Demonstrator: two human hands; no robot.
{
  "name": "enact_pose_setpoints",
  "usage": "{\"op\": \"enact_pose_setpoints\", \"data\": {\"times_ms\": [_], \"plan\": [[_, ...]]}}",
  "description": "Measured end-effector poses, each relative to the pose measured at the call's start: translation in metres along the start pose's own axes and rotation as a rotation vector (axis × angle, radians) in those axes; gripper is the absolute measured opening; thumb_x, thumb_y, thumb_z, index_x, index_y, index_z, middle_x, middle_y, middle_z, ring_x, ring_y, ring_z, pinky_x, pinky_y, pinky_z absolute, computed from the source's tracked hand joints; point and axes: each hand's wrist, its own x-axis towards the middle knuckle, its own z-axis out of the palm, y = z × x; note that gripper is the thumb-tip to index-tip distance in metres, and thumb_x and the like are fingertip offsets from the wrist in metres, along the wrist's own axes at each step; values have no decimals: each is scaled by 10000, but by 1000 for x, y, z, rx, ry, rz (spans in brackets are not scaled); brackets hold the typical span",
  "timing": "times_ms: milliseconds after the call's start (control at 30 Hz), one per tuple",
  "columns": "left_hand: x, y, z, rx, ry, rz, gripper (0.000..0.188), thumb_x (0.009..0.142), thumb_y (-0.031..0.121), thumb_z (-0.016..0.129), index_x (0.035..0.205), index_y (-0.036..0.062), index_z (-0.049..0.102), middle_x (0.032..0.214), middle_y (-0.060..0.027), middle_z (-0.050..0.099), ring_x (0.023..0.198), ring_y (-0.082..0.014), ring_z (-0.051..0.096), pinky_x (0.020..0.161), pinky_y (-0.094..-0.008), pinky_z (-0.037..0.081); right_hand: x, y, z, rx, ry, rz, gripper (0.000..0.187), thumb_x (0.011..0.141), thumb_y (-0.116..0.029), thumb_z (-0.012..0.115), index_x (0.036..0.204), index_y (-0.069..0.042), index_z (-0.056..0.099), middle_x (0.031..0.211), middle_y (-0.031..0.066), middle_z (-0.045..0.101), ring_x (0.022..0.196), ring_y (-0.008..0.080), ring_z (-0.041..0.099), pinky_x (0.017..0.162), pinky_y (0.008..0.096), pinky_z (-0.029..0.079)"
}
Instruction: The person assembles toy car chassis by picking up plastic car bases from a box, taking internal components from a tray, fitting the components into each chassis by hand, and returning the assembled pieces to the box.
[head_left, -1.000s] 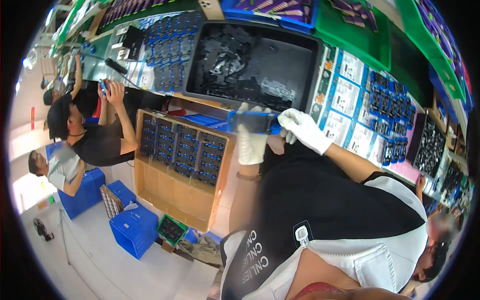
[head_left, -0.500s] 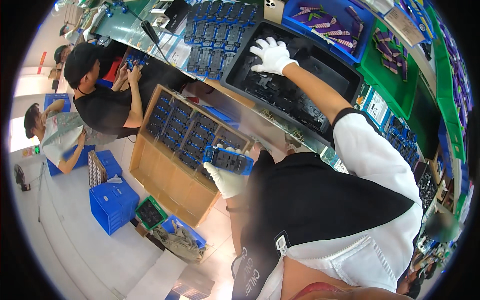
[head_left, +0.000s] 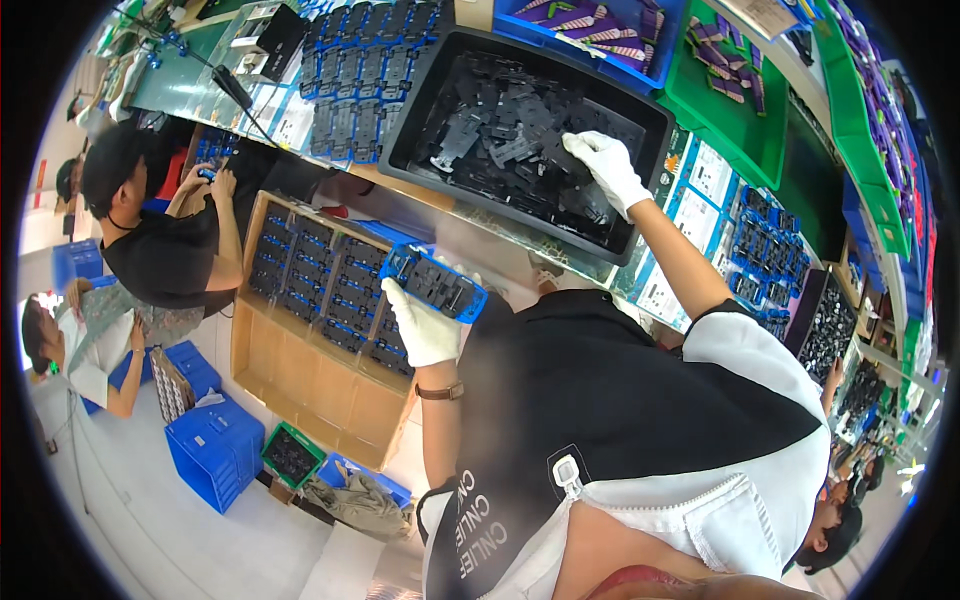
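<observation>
My left hand (head_left: 428, 325), in a white glove, grips a blue and black plastic chassis (head_left: 435, 284) by its near side, above a carton. The chassis lies tilted, its black side with molded detail facing up. My right hand (head_left: 608, 172), also gloved, is over the right part of a black bin (head_left: 652, 140). Its fingers are pinched together, and a dark piece lies against the tips; I cannot tell whether it is held. Loose black plastic parts (head_left: 505, 120) are heaped in the bin.
Rows of blue and black chassis (head_left: 355, 85) stand left of the bin; more (head_left: 770, 250) lie at right. Behind are a blue bin (head_left: 520, 28) and a green tray (head_left: 745, 150) of purple pieces. The carton (head_left: 310, 385) holds more chassis. A co-worker (head_left: 165, 250) sits at left.
My right hand, spread over the parts at the bin's left before, has moved right and closed to a pinch. My left hand still holds the chassis, now turned more diagonally.
</observation>
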Motion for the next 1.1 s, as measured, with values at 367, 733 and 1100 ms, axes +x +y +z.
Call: {"op": "enact_pose_setpoints", "data": {"times_ms": [367,733,1100], "plan": [[1,-21,34,0,-58,-131,593,870,598,532,1240,134,517,1131,-93,587,1030,-308,570,951,-558,424,-50,-49,-19,552,-193,75,302,931,-263,540,1077,-7,608,871,25,624,826,96,509,782,263,413],[-10,-34,25,42,49,-115,583,883,605,505,1193,112,530,1083,-112,580,990,-318,573,907,-551,456,38,-48,-8,-905,-129,-1116,127,758,-149,569,837,-129,666,931,74,594,1000,270,552,961,479,398],[-14,-24,30,-26,144,-15,663,856,660,491,1193,91,526,1104,-132,572,984,-331,564,901,-566,451,-15,-16,37,-665,159,-35,670,838,-624,518,1252,-98,544,1046,180,617,894,327,640,737,419,520]]}}
